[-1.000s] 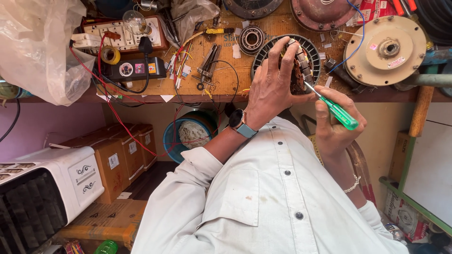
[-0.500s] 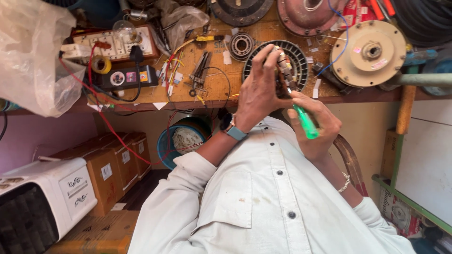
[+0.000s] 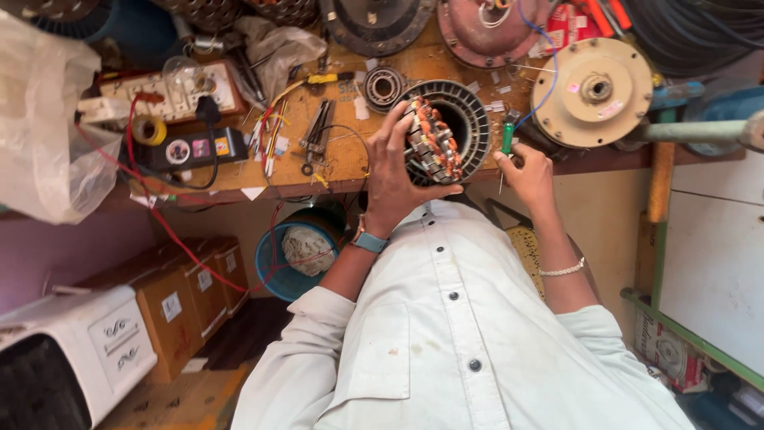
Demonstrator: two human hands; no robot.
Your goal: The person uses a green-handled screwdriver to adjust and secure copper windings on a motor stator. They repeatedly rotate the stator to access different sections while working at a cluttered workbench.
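Your left hand (image 3: 398, 171) is wrapped around the wound motor core (image 3: 434, 150), fingers on top and thumb under, holding it tilted at the front edge of the workbench (image 3: 334, 171). The core sits just in front of the ribbed round housing (image 3: 468, 111), overlapping its opening from this view; I can't tell whether they touch.

Your right hand (image 3: 527, 171) is closed on the green-handled screwdriver (image 3: 506, 139), just right of the core. The handle points up toward the bench and the thin shaft pokes down out of the fist. The tip is not on the core.

Status, as I read it:
- The core is out of the housing and in hand, with its copper coils and orange insulation showing.
- Winding looks complete on the side I can see; the far side is hidden.
- The tool is gripped but not engaged, so no work is going on at the coils at this instant.
- The cream round cover (image 3: 593, 91) lies apart on the bench to the right, with more motor shells along the back, so the motor is not assembled.

Pliers (image 3: 317, 127) lie untouched left of your hand.
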